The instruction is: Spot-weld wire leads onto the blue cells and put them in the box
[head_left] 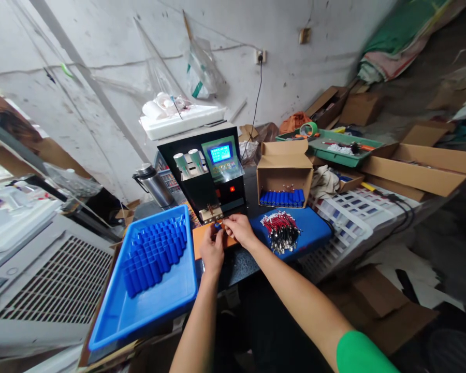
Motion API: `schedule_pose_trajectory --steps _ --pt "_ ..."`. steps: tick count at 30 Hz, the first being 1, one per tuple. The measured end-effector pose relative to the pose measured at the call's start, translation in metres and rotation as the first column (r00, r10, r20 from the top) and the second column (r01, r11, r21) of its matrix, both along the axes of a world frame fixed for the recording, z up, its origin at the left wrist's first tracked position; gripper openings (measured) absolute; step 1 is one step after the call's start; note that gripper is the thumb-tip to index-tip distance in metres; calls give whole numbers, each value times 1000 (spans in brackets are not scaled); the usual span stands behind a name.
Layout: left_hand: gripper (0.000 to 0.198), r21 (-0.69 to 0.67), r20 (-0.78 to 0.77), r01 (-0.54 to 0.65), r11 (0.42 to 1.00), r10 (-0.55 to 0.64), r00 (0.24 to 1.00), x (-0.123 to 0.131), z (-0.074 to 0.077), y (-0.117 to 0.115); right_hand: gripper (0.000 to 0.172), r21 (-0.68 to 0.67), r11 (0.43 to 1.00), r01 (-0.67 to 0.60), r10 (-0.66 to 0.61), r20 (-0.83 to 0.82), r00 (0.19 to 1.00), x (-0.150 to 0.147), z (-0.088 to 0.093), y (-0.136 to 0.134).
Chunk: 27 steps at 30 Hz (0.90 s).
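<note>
At the foot of a black machine [192, 189], both hands are working close together over an orange board [202, 239]. Left hand [212, 247] is pinching a small blue cell [218, 226] between thumb and fingers, gap nearly closed, only as wide as the cell. Cell is sitting right below the machine's metal electrodes [211, 213]; contact with them, cannot tell. Right hand [238, 229] is reaching in from the other side, thumb and forefinger drawn together next to the cell, other fingers curling; whether they are gripping anything, cannot tell, too small. Machine is showing a lit blue display [220, 153] and a red light [232, 189], and is carrying a white foam tray [182, 122] on top. Left of the hands, a blue tray [159, 305] is holding rows of upright blue cells [155, 259]. On the right, a bunch of red and black leads [281, 230] is lying on a blue pad [316, 228]; just behind, an open carton [285, 176] is holding more blue cylinders [282, 198]. Steel flask [155, 184] is standing beside the machine, left. Green sleeve [363, 355] is covering the upper right arm.
</note>
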<state>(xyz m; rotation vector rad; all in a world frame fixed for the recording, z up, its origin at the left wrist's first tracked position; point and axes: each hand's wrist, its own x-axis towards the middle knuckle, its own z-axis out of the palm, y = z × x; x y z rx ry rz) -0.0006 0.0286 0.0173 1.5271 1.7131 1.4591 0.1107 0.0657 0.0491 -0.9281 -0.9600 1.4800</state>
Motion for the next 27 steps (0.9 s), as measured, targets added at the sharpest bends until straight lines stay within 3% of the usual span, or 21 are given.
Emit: schedule_pose_trajectory --steps 14,27 --pt "43 -21 42 -19 1000 20 999 2 2 1 22 149 987 67 -100 228 969 -13 -13 14" --pt "42 -11 15 -30 1000 30 999 1 3 2 19 99 995 -2 -19 211 977 -12 -8 14"
